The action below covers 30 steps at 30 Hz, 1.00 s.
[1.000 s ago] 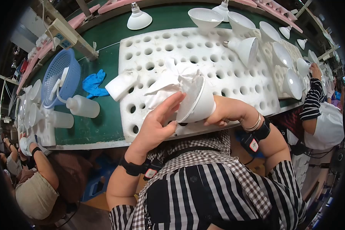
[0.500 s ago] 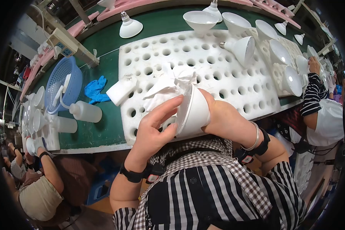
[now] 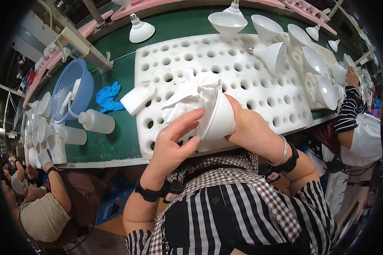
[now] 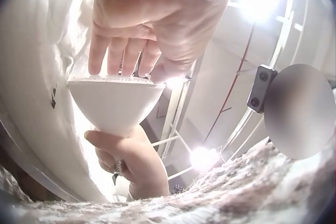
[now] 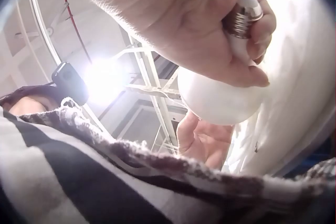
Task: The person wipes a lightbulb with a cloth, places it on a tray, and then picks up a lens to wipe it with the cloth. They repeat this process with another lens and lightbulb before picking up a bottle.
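A white reflector light bulb is held tilted over the front of the foam board, its ribbed lens turned toward my left hand. My right hand grips it by the neck; in the right wrist view the fingers curl round the neck beside the metal screw base. My left hand has its fingers nearly straight, with the fingertips at the lens and the thumb by the rim. Behind the bulb, a crumpled white cloth lies on the foam board.
Several more bulbs stand or lie on the board and beyond it. To the left are a white block, a blue glove, a squeeze bottle and a blue basket. Other people work at both sides.
Since a second ago, the bulb has turned so that less of its lens shows in the head view. My right hand has shifted round its neck. My left hand stays at the lens.
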Motion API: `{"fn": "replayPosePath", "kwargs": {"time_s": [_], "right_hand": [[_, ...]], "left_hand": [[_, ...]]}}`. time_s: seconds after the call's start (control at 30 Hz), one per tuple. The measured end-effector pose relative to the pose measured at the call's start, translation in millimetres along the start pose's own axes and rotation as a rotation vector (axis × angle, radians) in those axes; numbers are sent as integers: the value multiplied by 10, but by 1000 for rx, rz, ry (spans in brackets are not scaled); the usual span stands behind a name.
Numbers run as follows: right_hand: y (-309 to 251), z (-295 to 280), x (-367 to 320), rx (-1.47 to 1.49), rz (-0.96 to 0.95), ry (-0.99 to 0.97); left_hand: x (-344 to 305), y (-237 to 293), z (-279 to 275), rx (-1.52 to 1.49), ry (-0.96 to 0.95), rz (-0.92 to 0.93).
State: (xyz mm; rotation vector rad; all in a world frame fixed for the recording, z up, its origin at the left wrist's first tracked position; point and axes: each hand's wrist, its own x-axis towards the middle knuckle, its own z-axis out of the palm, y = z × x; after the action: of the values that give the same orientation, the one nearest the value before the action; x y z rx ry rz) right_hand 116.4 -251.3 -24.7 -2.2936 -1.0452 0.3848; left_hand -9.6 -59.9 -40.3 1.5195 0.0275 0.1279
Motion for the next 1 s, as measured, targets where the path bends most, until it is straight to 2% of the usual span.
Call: {"fn": "replayPosePath", "kwargs": {"time_s": [0.3, 0.33, 0.43, 0.5, 0.67, 0.83, 0.9, 0.97, 1.0], "right_hand": [[3, 129, -85, -157, -8, 5], [1, 129, -95, -158, -11, 5], [-6, 156, -134, -154, -5, -3], [-11, 213, -203, -211, -150, 51], [45, 206, -199, -188, -146, 66], [102, 124, -88, -95, -87, 1], [144, 82, -13, -14, 3, -17], [190, 83, 13, 134, -54, 121], [381, 121, 66, 171, -198, 129]], "left_hand": [[237, 336, 44, 83, 3, -45], [286, 370, 19, 32, -44, -119], [412, 362, 55, -39, -30, -152], [513, 365, 49, -77, -28, -199], [428, 341, 59, -108, -84, -226], [85, 261, 117, 15, -53, -126], [34, 51, 156, 95, -19, -89], [6, -205, 105, 293, -10, -95], [25, -124, 90, 400, -18, -65]]}}
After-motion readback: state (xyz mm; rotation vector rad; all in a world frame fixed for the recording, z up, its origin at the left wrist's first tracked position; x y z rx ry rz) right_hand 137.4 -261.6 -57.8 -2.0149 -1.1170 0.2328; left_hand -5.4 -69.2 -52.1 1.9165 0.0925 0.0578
